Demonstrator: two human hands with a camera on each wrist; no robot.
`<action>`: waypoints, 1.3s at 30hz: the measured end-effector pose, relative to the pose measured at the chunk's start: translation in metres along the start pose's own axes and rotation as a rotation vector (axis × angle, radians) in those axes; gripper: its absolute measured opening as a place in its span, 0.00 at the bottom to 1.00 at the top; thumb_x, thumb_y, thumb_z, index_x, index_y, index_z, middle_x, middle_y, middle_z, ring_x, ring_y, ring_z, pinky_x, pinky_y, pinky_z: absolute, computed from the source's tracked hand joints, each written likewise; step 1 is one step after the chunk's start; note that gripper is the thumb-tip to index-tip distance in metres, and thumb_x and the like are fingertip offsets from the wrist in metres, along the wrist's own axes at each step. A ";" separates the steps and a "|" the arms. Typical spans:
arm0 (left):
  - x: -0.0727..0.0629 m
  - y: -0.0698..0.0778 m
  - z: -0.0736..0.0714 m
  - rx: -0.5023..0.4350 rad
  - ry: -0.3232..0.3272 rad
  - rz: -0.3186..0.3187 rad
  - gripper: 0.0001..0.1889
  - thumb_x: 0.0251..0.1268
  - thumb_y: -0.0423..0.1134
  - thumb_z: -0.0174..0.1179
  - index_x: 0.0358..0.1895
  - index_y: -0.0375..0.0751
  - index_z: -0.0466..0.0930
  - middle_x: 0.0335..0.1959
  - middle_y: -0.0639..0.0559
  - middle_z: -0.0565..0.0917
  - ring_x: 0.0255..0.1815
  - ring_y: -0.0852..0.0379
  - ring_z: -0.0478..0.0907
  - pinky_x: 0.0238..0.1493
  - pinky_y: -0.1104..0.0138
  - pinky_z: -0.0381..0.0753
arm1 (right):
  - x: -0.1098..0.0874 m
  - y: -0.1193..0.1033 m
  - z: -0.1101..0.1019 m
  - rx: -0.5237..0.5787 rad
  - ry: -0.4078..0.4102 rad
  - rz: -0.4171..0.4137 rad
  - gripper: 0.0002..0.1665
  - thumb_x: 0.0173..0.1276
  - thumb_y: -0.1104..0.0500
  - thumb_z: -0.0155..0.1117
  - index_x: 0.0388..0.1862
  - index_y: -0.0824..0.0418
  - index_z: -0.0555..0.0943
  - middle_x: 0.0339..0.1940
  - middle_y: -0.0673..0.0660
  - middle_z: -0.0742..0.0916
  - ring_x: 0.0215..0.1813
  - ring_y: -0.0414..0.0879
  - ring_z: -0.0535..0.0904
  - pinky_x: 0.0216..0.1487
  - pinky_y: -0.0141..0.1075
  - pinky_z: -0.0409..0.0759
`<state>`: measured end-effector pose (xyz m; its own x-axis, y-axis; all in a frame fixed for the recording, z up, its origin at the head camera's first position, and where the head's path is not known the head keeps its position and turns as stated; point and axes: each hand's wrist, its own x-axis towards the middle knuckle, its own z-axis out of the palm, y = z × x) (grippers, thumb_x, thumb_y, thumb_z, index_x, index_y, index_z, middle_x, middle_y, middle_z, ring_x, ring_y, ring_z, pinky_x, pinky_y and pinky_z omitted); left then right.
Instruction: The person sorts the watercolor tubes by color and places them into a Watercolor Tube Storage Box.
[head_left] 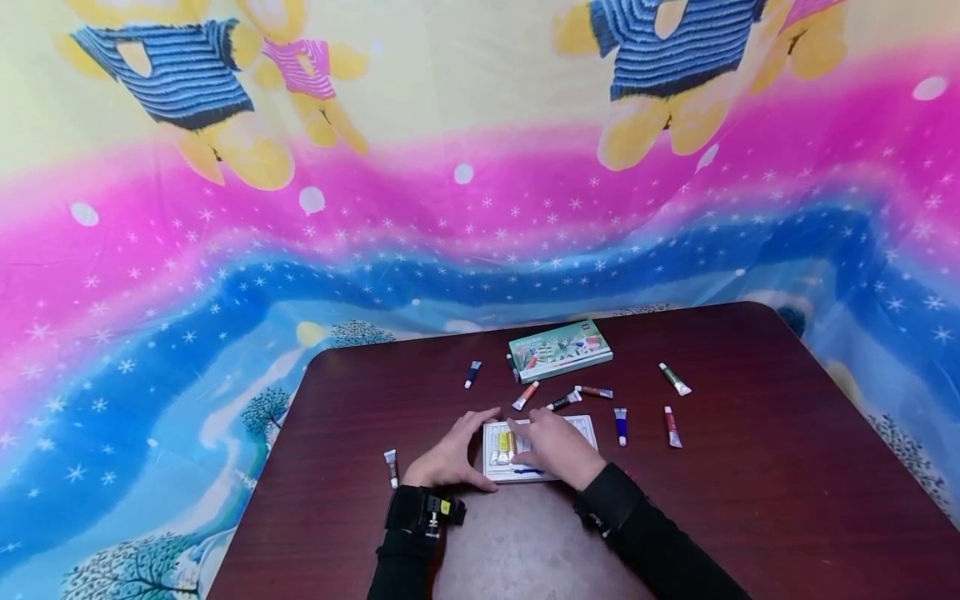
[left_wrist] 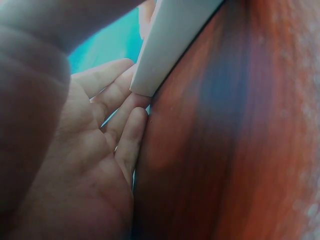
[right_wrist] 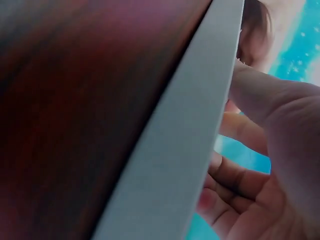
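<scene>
A white plastic tray (head_left: 577, 423) lies on the table in front of the person, its wall (right_wrist: 165, 135) close up in the right wrist view. My left hand (head_left: 447, 452) holds its left end, thumb at the near corner and fingers at the far one. In the left wrist view, the fingers touch the tray corner (left_wrist: 150, 75). My right hand (head_left: 561, 446) reaches over the tray, fingertips and thumb at a gold-toned paint tube (head_left: 512, 444); the hand partly hides the contact. A yellow paint tube (head_left: 502, 446) lies beside it. Something thin and dark blue (head_left: 527, 472) lies along the tray's near edge.
A green printed box (head_left: 561, 350) stands behind the tray. Loose paint tubes lie around: dark blue (head_left: 472, 374), orange (head_left: 526, 396), black (head_left: 564, 401), brown (head_left: 596, 392), blue (head_left: 621, 427), red (head_left: 672, 427), green (head_left: 675, 378), and a brownish one (head_left: 392, 468) at left.
</scene>
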<state>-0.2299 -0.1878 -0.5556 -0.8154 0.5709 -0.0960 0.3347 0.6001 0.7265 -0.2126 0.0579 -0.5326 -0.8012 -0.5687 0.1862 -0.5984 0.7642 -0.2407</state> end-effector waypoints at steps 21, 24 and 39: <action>0.000 0.001 -0.001 -0.020 0.007 0.016 0.63 0.43 0.50 0.86 0.84 0.57 0.54 0.74 0.53 0.66 0.71 0.52 0.64 0.71 0.47 0.69 | -0.003 -0.003 -0.004 -0.062 -0.006 -0.017 0.32 0.65 0.43 0.76 0.64 0.55 0.85 0.27 0.54 0.86 0.35 0.47 0.83 0.37 0.38 0.82; 0.001 0.001 0.000 -0.013 0.004 0.015 0.63 0.43 0.50 0.85 0.84 0.57 0.54 0.75 0.52 0.66 0.71 0.51 0.64 0.71 0.46 0.70 | -0.004 -0.003 -0.004 -0.048 -0.020 -0.006 0.32 0.65 0.43 0.76 0.65 0.53 0.85 0.30 0.54 0.87 0.36 0.47 0.83 0.38 0.37 0.83; -0.002 0.000 0.000 -0.014 -0.004 0.000 0.62 0.43 0.51 0.85 0.83 0.60 0.54 0.74 0.54 0.65 0.71 0.52 0.64 0.72 0.48 0.70 | -0.006 0.013 -0.017 0.047 -0.102 -0.041 0.57 0.45 0.29 0.84 0.74 0.49 0.78 0.55 0.54 0.82 0.55 0.49 0.73 0.61 0.50 0.76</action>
<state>-0.2287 -0.1889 -0.5553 -0.8135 0.5732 -0.0983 0.3285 0.5923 0.7357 -0.2150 0.0763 -0.5208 -0.7709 -0.6292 0.0992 -0.6284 0.7258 -0.2800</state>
